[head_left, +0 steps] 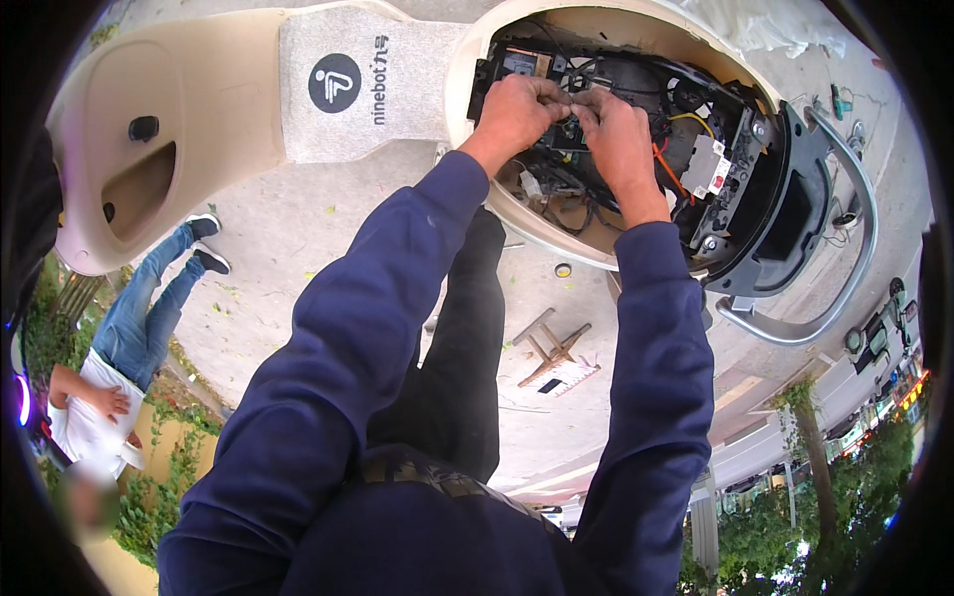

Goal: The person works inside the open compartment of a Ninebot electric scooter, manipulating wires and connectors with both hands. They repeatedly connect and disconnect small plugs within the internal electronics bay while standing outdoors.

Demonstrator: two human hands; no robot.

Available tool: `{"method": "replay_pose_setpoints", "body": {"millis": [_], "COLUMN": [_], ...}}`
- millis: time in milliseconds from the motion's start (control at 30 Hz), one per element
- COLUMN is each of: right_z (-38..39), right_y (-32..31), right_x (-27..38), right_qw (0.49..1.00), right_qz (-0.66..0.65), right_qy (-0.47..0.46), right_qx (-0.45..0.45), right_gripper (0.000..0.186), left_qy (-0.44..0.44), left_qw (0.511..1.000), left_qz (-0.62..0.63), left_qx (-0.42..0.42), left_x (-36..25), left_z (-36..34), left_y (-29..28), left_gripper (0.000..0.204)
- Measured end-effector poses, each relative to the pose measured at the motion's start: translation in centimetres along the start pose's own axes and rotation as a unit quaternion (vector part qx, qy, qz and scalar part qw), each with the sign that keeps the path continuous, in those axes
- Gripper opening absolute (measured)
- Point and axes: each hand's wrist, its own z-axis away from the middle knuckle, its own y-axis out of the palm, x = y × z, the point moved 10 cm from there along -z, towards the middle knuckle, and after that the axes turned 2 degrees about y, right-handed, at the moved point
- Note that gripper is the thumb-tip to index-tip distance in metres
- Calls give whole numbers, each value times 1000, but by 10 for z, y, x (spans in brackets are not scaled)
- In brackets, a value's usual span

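Note:
Over the uncovered compartment of a beige electric scooter point(214, 74), my left hand point(517, 111) and my right hand point(618, 144) meet fingertip to fingertip. Both are closed in a pinch. Whatever lies between the fingers is too small to make out. Dark wires and black parts fill the bay around and below them. Right of my right hand run an orange-red wire point(672, 171) and a yellow wire point(693, 117). Beyond these sits a white switch-like block point(707, 167). The compartment's beige rim point(542, 233) passes beneath my wrists.
A silver grab rail point(867, 223) curves round the scooter's right end. On the pavement are a small wooden stool point(555, 358), a roll of tape point(563, 270) and scattered tools point(842, 102). At left is another person in jeans point(151, 308).

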Motion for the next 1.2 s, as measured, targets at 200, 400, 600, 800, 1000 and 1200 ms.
{"method": "replay_pose_setpoints", "body": {"millis": [200,400,600,800,1000,1200], "right_z": [1,-1,4,8,11,13], "right_y": [1,0,-4,-8,0,-1], "right_x": [-11,-6,-6,3,28,42], "right_qw": [998,999,998,998,970,958], "right_qz": [-53,-41,-34,13,208,227], "right_qy": [39,30,40,6,-117,-172], "right_qx": [-8,-7,-35,-55,-43,-41], "right_gripper": [14,14,13,13,9,11], "left_qy": [7,9,4,15,27,30], "left_qw": [1000,1000,1000,1000,999,1000], "left_qz": [-9,-4,9,1,33,-1], "left_qx": [9,5,6,5,-10,-7], "left_x": [-6,-5,-8,-13,-10,-13], "left_z": [1,0,1,2,2,3], "left_y": [1,1,-1,-3,-4,-4], "left_gripper": [23,25,24,23,19,17]}}
